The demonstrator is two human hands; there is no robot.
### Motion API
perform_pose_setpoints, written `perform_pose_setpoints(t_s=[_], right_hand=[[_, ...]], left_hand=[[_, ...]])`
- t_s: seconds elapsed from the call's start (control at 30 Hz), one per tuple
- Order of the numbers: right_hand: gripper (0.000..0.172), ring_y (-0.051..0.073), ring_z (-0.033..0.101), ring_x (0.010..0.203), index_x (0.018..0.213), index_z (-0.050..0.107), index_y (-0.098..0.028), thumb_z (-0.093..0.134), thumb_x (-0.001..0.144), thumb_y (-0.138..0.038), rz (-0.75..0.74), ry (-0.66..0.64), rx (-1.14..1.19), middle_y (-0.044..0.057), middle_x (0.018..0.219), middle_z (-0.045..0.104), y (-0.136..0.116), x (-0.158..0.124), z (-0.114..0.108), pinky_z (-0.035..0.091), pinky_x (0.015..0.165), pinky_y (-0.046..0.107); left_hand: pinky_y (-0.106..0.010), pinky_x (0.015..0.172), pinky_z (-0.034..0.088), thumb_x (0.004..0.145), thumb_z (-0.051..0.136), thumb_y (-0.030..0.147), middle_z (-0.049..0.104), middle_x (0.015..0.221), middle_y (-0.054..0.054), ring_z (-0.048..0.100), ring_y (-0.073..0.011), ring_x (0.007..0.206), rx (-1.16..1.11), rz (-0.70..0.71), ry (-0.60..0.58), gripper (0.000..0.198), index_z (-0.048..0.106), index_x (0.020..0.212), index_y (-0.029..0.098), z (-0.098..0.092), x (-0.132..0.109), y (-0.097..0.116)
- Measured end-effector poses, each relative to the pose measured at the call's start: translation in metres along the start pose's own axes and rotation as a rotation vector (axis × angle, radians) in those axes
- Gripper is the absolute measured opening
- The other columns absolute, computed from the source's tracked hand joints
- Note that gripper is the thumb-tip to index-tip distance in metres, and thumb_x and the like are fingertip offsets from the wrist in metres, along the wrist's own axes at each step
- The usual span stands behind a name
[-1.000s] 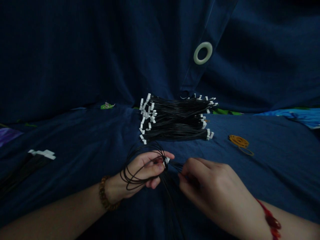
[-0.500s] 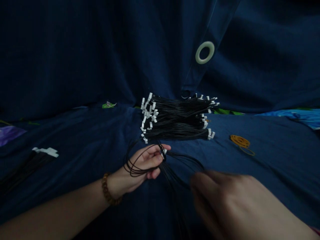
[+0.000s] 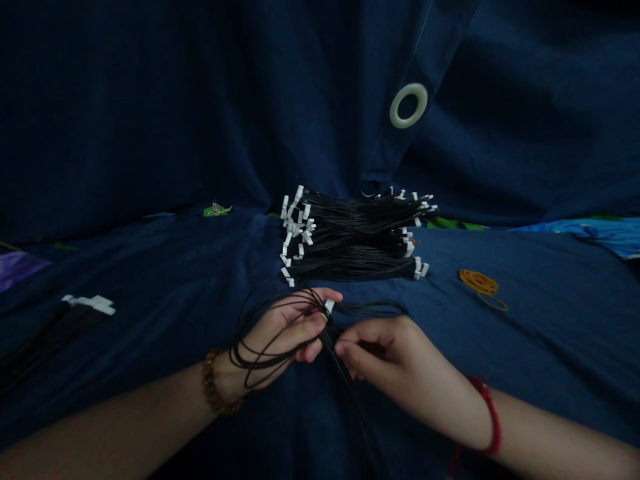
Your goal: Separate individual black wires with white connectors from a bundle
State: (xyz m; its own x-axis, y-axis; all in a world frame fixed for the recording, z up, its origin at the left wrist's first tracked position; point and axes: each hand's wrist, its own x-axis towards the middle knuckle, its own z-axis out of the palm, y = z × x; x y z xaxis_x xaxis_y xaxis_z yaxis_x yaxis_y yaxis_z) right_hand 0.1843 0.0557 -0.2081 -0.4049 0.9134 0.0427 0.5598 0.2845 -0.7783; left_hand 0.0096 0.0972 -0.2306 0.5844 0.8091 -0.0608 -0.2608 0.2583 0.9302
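Observation:
My left hand (image 3: 295, 330) is closed around a bunch of thin black cables (image 3: 265, 360), pinching it near a white connector (image 3: 329, 307). Loops of the cables curl over the back of this hand and wrist, while loose lengths hang down toward the lower edge. Close beside it, my right hand (image 3: 383, 347) has its thumb and forefinger pinched on the black strands just below the left fingertips. Which strands lie between those fingers is hard to make out. Beyond both hands lies a stack of black cable bundles (image 3: 355, 260) with white connectors at both ends.
A coil of orange-brown rubber bands (image 3: 479, 283) lies to the right. More black cables with white connectors (image 3: 90, 305) rest at the left. Dark blue cloth (image 3: 175, 280) covers the surface and hangs behind, where a pale ring (image 3: 409, 105) shows.
My right hand has come left and up from the lower right to the cables at my left hand. More loops now lie over my left hand and wrist.

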Motion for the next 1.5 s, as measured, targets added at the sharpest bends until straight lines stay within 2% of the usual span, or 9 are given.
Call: perform_pose_setpoints(t_s=[0.23, 0.47, 0.63, 0.83, 0.93, 1.03, 1.17, 1.33, 1.5], right_hand=[[0.019, 0.009, 0.049, 0.054, 0.070, 0.062, -0.017, 0.046, 0.081, -0.019, -0.046, 0.055, -0.132, -0.002, 0.062, 0.058, -0.004, 0.000, -0.002, 0.033, 0.054, 0.022], [0.016, 0.007, 0.048, 0.044, 0.089, 0.055, -0.014, 0.047, 0.075, -0.016, 0.361, -0.137, 0.602, -0.005, 0.056, 0.049, -0.001, 0.007, -0.018, 0.037, 0.045, 0.018], [0.011, 0.008, 0.058, 0.054, 0.082, 0.064, -0.013, 0.057, 0.076, -0.017, 0.254, -0.287, 0.980, 0.001, 0.066, 0.060, -0.002, 0.005, -0.058, 0.045, 0.051, 0.017], [0.019, 0.011, 0.061, 0.078, 0.083, 0.069, -0.026, 0.051, 0.085, -0.032, -0.168, 0.278, 0.591, -0.002, 0.091, 0.067, -0.012, -0.002, -0.087, 0.046, 0.067, 0.025], [0.045, 0.007, 0.061, 0.075, 0.101, 0.060, -0.035, 0.016, 0.094, -0.038, -0.124, 0.618, 0.638, -0.008, 0.104, 0.063, -0.018, -0.004, -0.088, 0.043, 0.062, 0.027], [0.032, 0.003, 0.055, 0.044, 0.104, 0.054, -0.027, 0.026, 0.093, -0.037, -0.010, 0.485, 0.666, -0.004, 0.088, 0.067, -0.021, -0.005, -0.079, 0.042, 0.048, 0.021], [0.017, 0.013, 0.062, 0.049, 0.072, 0.049, -0.018, 0.054, 0.081, -0.031, 0.033, 0.059, 0.443, 0.002, 0.066, 0.068, -0.021, -0.009, -0.054, 0.047, 0.047, 0.023], [0.016, 0.011, 0.055, 0.044, 0.071, 0.055, -0.019, 0.050, 0.083, -0.026, -0.110, 0.178, -0.349, -0.002, 0.052, 0.058, -0.019, -0.020, -0.031, 0.036, 0.043, 0.021], [0.015, 0.011, 0.054, 0.046, 0.072, 0.054, -0.019, 0.047, 0.084, -0.023, -0.198, 0.235, -0.574, -0.001, 0.055, 0.058, -0.014, -0.023, -0.023, 0.032, 0.044, 0.022]], left_hand=[[-0.014, 0.036, 0.026, 0.071, 0.067, 0.029, 0.044, 0.057, 0.006, 0.043, -0.0027, 0.039, 0.025, 0.022, 0.041, 0.032, 0.060, 0.100, 0.019, 0.004, 0.003, -0.001], [-0.015, 0.038, 0.021, 0.078, 0.060, 0.027, 0.045, 0.072, 0.003, 0.042, -0.0005, 0.043, 0.042, -0.028, 0.090, 0.027, 0.059, 0.104, 0.021, -0.002, 0.005, -0.005], [-0.015, 0.041, 0.021, 0.079, 0.060, 0.025, 0.041, 0.072, 0.004, 0.038, 0.0011, 0.044, -0.040, -0.072, 0.084, 0.027, 0.059, 0.106, 0.022, -0.005, 0.005, -0.005], [-0.016, 0.041, 0.019, 0.077, 0.062, 0.027, 0.041, 0.071, 0.003, 0.038, -0.0001, 0.045, -0.055, -0.082, 0.072, 0.029, 0.059, 0.105, 0.021, -0.005, 0.004, -0.003], [-0.016, 0.041, 0.021, 0.077, 0.062, 0.026, 0.040, 0.070, 0.003, 0.038, -0.0006, 0.045, -0.053, -0.086, 0.072, 0.028, 0.060, 0.105, 0.020, -0.005, 0.004, -0.002], [-0.015, 0.041, 0.022, 0.078, 0.061, 0.025, 0.040, 0.071, 0.003, 0.036, 0.0002, 0.044, -0.078, -0.085, 0.052, 0.026, 0.060, 0.104, 0.022, -0.005, 0.004, -0.002], [-0.014, 0.041, 0.024, 0.076, 0.063, 0.024, 0.042, 0.071, 0.004, 0.034, 0.0015, 0.042, -0.154, -0.085, -0.003, 0.025, 0.061, 0.101, 0.023, -0.005, 0.002, -0.001], [-0.015, 0.042, 0.025, 0.074, 0.066, 0.025, 0.039, 0.065, 0.005, 0.036, 0.0009, 0.040, -0.180, -0.067, -0.059, 0.025, 0.063, 0.098, 0.024, -0.005, -0.001, 0.001], [-0.015, 0.043, 0.026, 0.077, 0.062, 0.026, 0.038, 0.060, 0.006, 0.038, -0.0003, 0.040, -0.137, -0.082, -0.104, 0.025, 0.060, 0.102, 0.025, -0.005, -0.002, 0.000]])
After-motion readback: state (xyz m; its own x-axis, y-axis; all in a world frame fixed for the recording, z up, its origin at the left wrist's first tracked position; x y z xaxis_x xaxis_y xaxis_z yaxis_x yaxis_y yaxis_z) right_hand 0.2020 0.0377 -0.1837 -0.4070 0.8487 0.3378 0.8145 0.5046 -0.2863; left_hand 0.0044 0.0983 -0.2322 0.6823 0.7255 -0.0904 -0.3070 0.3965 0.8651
